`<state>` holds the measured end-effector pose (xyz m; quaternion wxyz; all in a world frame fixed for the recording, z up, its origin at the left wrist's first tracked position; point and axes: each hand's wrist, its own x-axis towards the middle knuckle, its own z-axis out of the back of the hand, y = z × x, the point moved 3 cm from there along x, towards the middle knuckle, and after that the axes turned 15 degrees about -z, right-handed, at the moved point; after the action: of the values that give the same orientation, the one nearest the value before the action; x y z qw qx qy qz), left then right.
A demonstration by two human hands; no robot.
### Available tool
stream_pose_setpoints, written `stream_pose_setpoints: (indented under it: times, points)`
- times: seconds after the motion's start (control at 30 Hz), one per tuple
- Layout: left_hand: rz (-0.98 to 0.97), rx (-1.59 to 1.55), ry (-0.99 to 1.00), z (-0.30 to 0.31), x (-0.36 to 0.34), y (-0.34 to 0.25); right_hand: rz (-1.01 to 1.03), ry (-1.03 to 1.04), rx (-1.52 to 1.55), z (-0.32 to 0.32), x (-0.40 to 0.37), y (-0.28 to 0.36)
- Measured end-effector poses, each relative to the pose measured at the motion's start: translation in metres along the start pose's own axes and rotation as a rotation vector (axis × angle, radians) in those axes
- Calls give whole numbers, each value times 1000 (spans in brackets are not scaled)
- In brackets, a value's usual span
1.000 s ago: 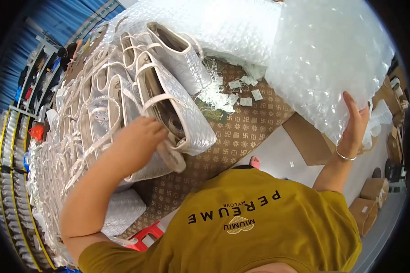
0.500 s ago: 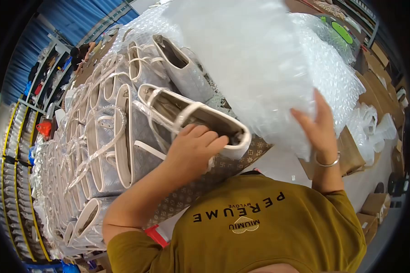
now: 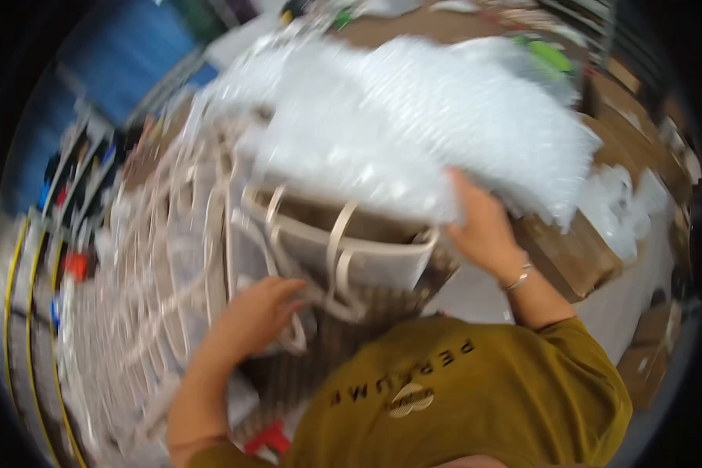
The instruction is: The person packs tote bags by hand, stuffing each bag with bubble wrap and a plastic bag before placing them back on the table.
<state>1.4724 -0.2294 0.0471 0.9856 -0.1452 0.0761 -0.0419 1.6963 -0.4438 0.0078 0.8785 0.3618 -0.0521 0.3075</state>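
Blur smears the whole view, so I read only the coarse layout. At far left, rows of pale silvery handbags (image 3: pixel 152 257) lie packed side by side on the brown patterned worktop (image 3: pixel 312 363), their straps looping over one another. My left hand (image 3: pixel 261 308) rests against the near side of an open cream-trimmed silver tote bag (image 3: pixel 351 249). Its fingers curl towards a hanging strap, but I cannot tell whether they close on it. The tote stands at the worktop's near edge with its mouth facing me. A big sheet of clear bubble wrap (image 3: pixel 413 132) sits bunched right over that mouth. My right hand (image 3: pixel 483 226), with a thin silver bangle (image 3: pixel 519 277) at the wrist, presses its stretched fingers up into the wrap's lower edge; whether they pinch it, I cannot tell. Brown cardboard boxes (image 3: pixel 573 249) sit beyond, to the right.
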Motion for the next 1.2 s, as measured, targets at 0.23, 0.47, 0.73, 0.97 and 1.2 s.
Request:
stream_pose_setpoints:
  times: [0.23, 0.47, 0.73, 0.97, 1.2]
  points:
    - [129, -338, -25, -34, 87, 31, -11, -28, 67, 4, -4, -7]
    - [106, -747, -360, 25, 90, 31, 16, -29, 116, -1, -7, -18]
    - [-375, 1117, -167, 130, 147, -56, 2, 105, 161, -4, -7, -25]
    - [20, 982, -173, 125, 198, -28, -70, 212, 177, -2, -4, -42]
    - [-268, 93, -209, 79, 201, 28, -145, 203, 250, -2, 6, -65]
